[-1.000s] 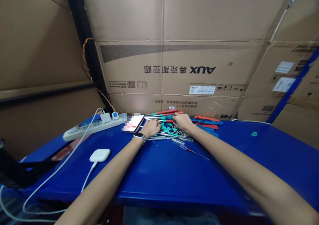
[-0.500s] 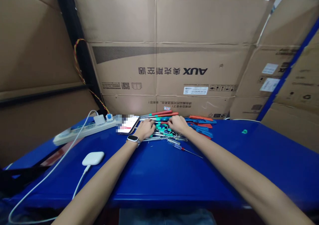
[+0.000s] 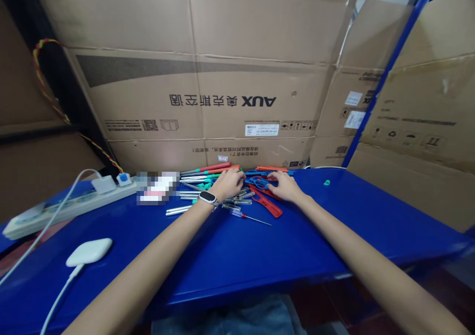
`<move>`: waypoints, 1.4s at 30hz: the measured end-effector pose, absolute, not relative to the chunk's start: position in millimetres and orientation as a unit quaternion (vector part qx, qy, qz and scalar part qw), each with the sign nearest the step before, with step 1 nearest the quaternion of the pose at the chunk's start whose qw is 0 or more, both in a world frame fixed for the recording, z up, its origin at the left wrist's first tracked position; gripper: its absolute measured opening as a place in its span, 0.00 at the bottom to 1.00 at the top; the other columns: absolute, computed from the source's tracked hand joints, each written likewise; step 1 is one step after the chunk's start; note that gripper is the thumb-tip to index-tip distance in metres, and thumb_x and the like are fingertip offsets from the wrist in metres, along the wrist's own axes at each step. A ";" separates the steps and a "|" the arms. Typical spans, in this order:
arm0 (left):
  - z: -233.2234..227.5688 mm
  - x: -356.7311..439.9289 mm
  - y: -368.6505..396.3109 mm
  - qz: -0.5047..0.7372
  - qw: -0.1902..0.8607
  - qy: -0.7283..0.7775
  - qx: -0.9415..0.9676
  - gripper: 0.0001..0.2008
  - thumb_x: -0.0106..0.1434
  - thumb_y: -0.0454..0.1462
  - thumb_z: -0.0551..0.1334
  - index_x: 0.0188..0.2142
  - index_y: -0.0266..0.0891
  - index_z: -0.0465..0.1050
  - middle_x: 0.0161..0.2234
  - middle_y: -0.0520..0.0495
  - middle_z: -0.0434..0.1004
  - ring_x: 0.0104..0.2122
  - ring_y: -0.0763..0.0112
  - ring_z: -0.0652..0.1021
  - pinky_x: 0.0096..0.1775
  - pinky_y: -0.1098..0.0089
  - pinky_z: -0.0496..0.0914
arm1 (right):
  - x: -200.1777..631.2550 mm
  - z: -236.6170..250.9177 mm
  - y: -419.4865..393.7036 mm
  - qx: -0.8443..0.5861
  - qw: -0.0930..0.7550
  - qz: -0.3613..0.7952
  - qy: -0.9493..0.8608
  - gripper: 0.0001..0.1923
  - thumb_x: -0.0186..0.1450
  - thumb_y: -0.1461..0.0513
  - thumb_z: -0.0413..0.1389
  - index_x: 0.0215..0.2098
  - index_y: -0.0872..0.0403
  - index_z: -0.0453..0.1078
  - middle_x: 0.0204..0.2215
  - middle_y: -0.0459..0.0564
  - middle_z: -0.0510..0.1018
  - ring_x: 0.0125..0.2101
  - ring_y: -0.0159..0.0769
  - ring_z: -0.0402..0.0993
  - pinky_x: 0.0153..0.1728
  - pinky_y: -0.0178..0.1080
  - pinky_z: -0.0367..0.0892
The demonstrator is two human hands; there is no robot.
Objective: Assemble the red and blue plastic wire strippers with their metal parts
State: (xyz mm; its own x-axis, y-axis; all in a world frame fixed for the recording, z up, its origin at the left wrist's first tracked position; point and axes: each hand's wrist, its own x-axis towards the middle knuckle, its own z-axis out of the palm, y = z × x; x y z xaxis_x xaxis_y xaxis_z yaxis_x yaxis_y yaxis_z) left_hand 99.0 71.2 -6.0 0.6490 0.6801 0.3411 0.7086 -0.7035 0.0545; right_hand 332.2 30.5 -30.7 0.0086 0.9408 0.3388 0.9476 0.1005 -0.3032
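Note:
A pile of small screwdrivers point(image 3: 208, 176) with red, green and clear handles lies at the far side of the blue table point(image 3: 260, 256), mixed with red and blue flat plastic tools point(image 3: 267, 202). My left hand point(image 3: 230, 182), a watch on its wrist, rests on the pile with fingers curled over the tools; what it grips is hidden. My right hand point(image 3: 285, 186) lies over the red and blue plastic tools, fingers bent down onto them. One clear-handled screwdriver point(image 3: 248, 217) lies apart, nearer to me.
A phone point(image 3: 156, 188) lies left of the pile. A white power strip point(image 3: 70, 204) with plugs runs along the left, and a white charger case point(image 3: 89, 251) on a cable sits near me. A small green piece point(image 3: 326, 182) lies far right. Cardboard boxes point(image 3: 222, 92) wall the back.
The view has swung right and the pile now sits left of centre. My right hand moved from the green-handled tools onto the red and blue plastic ones; the left shifted right along the pile.

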 end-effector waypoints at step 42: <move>-5.5 54.4 49.2 -0.278 0.144 -0.229 -0.922 0.18 0.71 0.34 0.51 0.58 0.42 0.68 0.41 0.43 0.72 0.39 0.65 0.74 0.40 0.65 0.71 | 316.2 -27.6 -0.3 -0.519 0.350 -0.026 -0.780 0.16 0.63 0.64 0.56 0.50 0.52 0.72 0.46 0.52 0.74 0.48 0.42 0.73 0.51 0.45 0.67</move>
State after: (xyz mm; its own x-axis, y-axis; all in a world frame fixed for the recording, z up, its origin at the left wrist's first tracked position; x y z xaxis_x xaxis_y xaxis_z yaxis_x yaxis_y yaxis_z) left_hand 54.4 49.2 -5.5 0.7405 0.3415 0.5789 0.5021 -0.8536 -0.1387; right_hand 316.2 -0.3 -27.6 -0.2167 0.7902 0.5732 0.8269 0.4607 -0.3224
